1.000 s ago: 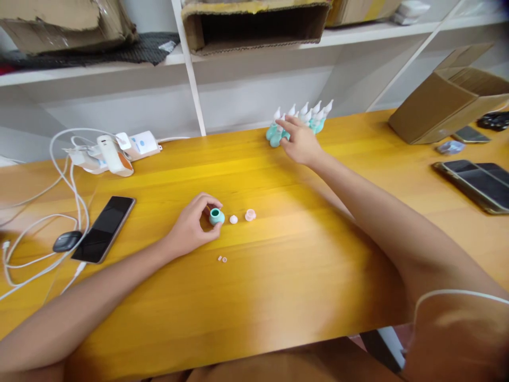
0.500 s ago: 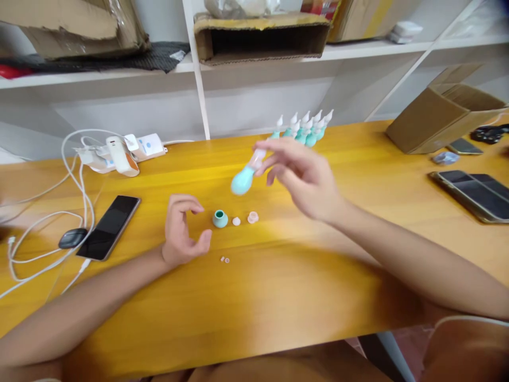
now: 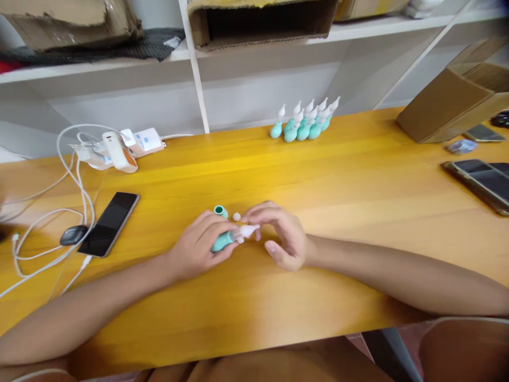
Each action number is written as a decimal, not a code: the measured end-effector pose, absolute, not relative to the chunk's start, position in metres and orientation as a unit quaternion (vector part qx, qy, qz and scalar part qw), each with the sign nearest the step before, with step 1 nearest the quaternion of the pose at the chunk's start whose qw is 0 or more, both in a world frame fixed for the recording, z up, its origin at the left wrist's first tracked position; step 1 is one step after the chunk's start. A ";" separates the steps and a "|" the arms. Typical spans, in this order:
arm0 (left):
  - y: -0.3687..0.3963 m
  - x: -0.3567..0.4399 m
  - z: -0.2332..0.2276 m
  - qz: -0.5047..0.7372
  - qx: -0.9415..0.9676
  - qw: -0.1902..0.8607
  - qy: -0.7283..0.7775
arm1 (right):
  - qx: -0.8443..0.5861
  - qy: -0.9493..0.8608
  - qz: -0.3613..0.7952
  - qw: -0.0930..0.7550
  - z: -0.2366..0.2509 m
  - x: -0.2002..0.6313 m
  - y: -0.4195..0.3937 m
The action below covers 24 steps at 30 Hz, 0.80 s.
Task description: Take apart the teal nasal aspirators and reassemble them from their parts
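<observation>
Over yellow table (image 3: 358,212), left hand (image 3: 199,246) closed around teal bulb (image 3: 221,241); right hand (image 3: 284,239) pinches its white tip (image 3: 248,231).

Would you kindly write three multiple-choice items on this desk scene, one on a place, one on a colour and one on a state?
1. Where does the row of bulb droppers stand?
A. at the desk's back edge, by the shelf
B. on the black phone
C. inside the cardboard box

2. What colour is the bulb in the left hand?
A. red
B. teal
C. black

3. How is the dropper in the hands held?
A. lying untouched on the desk
B. left hand grips the bulb, right hand pinches the white tip
C. right hand alone lifts it high

Answers: 1 A, the row stands at the far edge of the desk; 2 B, the bulb shows teal between the fingers; 3 B, both hands meet on it.
</observation>
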<state>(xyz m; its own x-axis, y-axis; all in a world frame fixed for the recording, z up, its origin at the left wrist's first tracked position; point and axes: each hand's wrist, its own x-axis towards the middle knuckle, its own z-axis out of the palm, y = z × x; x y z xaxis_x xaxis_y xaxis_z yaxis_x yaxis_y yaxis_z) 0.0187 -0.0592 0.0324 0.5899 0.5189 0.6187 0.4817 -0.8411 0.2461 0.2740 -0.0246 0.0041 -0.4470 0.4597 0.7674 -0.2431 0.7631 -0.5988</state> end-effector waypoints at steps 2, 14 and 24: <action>-0.058 0.018 0.028 0.344 0.902 -0.018 0.260 | -0.090 -0.811 0.273 0.510 -0.001 0.276 -0.018; -0.062 0.020 0.025 0.303 0.919 -0.070 0.244 | -0.119 -0.916 0.025 0.381 -0.004 0.272 -0.021; -0.057 0.018 0.020 0.297 0.935 -0.023 0.195 | -0.054 -0.908 0.080 0.408 -0.004 0.273 -0.015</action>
